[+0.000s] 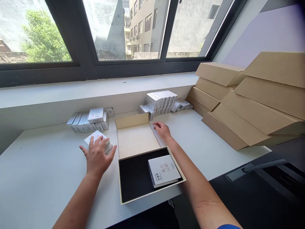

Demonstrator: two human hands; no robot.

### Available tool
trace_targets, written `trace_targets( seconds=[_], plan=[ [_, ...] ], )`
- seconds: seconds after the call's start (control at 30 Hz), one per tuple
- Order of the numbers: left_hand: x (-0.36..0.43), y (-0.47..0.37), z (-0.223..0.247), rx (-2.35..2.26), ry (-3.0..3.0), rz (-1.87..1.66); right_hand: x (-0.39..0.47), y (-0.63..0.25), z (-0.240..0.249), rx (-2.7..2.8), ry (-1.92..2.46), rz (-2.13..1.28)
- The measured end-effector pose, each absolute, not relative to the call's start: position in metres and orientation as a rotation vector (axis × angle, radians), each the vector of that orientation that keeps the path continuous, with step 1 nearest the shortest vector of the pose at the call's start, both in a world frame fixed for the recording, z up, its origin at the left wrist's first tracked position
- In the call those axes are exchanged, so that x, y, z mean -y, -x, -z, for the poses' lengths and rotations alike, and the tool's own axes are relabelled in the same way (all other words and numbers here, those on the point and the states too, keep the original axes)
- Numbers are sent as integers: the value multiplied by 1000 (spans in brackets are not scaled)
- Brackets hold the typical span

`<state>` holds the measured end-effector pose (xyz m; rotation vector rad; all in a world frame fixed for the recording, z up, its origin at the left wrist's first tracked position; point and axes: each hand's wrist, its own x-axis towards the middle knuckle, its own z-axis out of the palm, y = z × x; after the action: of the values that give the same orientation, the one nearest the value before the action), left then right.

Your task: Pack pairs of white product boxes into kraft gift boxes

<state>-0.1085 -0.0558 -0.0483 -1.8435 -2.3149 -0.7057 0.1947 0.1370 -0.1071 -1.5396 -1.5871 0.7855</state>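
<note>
My left hand [98, 157] is open with fingers spread over a small stack of white printed boxes [96, 136] on the table. The fingertips appear to touch the top one, but the contact is hard to make out. Close beside the right edge of a raised cream lid [135, 135], my right hand [162, 130] has its fingers curled together. Whatever is between them, if anything, is hidden. The lid belongs to an open box [120, 184] with a black inside. In its right part lies a white printed box [164, 170]; black lining shows on the left.
Rows of small white boxes stand at the back left [83, 122] and back centre [162, 101], with several more [182, 105] beside. Large brown cartons [257, 101] are piled at the right. Behind the white table [43, 171] is a window ledge [95, 89].
</note>
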Motion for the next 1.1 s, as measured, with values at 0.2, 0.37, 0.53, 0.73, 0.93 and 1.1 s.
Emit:
trace_targets(
  seconds=[0.2, 0.37, 0.53, 0.73, 0.93, 1.1],
  plan=[
    [48, 106, 60, 2287, 1821, 800, -138, -195, 108, 1579, 1531, -810],
    [54, 122, 51, 2152, 1782, 875, -141, -196, 112, 1586, 1523, -806],
    [65, 117, 44, 2129, 1780, 877, -142, -196, 112, 1599, 1520, -771],
    [66, 108, 38, 2447, 1724, 616, -142, -197, 113, 1607, 1507, -764],
    [57, 136, 28, 2979, 1615, 255, -140, -196, 112, 1599, 1502, -769],
    [58, 158, 13, 3114, 1661, 569, -139, -197, 112, 1590, 1501, -778]
  ],
)
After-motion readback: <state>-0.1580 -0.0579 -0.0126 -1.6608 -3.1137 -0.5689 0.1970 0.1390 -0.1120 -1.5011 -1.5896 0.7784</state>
